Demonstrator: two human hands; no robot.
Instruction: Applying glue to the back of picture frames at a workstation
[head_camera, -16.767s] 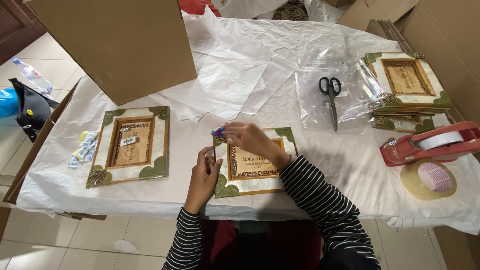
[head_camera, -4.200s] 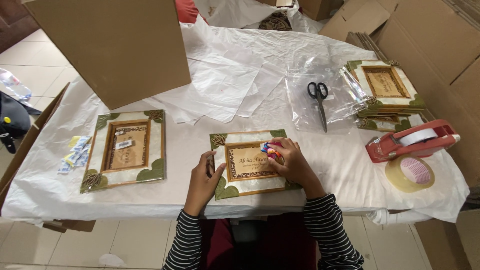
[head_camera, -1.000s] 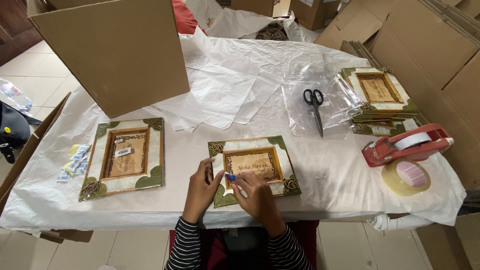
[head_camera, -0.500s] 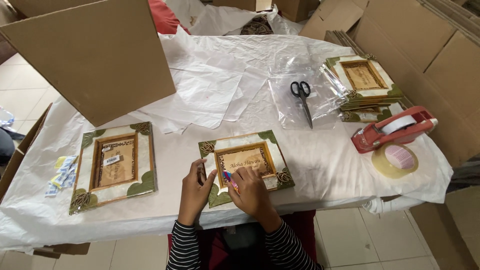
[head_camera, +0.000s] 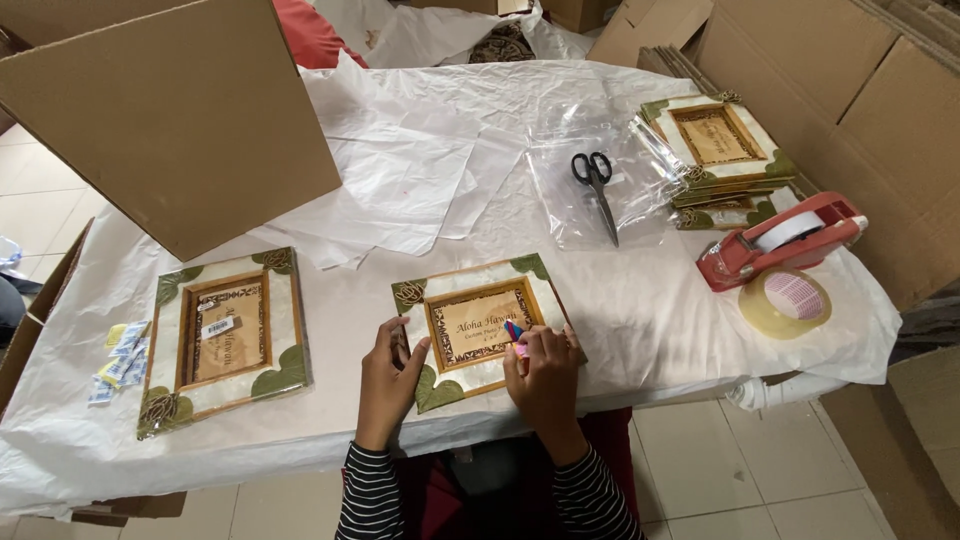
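Nearest the camera, we are seeing two forearms in black-and-white striped sleeves reaching up onto the white-covered table (head_camera: 640, 300). The left hand (head_camera: 385, 375) is lying palm down with fingers spread wide, pressing the lower left corner of the picture frame (head_camera: 480, 325). The right hand (head_camera: 545, 370) is curling narrow around a small pink-and-blue object (head_camera: 515, 335), holding it against the frame's inner border; what kind of object it is, we cannot tell. The frame is lying flat near the table's front edge, cream with green leaf corners and a brown printed insert.

To the left, a second frame (head_camera: 225, 335) of the same pattern is lying flat, a small white barcode label on its centre, with small blue-and-yellow packets (head_camera: 118, 355) just beside it. Farther back, black scissors (head_camera: 597, 185) are resting on clear plastic sheeting. To the right, we are noting a red tape dispenser (head_camera: 780, 240), a roll of clear tape (head_camera: 785, 300), and a stack of frames (head_camera: 715, 155). A large cardboard box (head_camera: 170, 110) is standing at far left.
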